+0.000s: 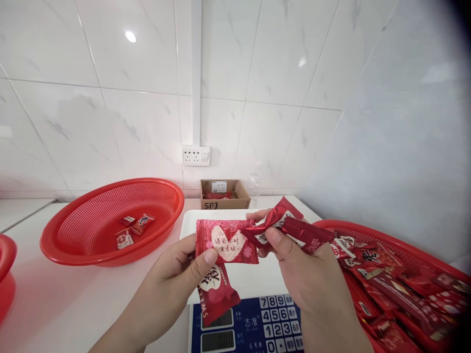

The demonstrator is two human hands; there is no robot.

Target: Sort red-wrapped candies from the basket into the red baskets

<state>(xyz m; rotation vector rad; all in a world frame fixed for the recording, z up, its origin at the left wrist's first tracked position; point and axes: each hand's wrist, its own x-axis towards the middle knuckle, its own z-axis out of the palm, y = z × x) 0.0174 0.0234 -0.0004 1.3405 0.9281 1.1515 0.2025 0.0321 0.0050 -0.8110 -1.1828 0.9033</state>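
Observation:
My left hand (176, 277) pinches two red candy packets over the scale: a pink one with a heart (227, 241) and a darker red one (217, 289) hanging below it. My right hand (301, 274) grips a bunch of red wrapped candies (290, 226), fanned out between thumb and fingers, touching the heart packet's right edge. Both hands hover above the white pan of a digital scale (189, 220) with a blue keypad (275, 318).
A red mesh basket (73, 235) at the left holds three small candies (134, 229). Another red basket (405, 250) at the right is piled with several red candies. A small cardboard box (224, 201) and a wall socket (196, 155) sit behind. A red rim (5, 255) shows far left.

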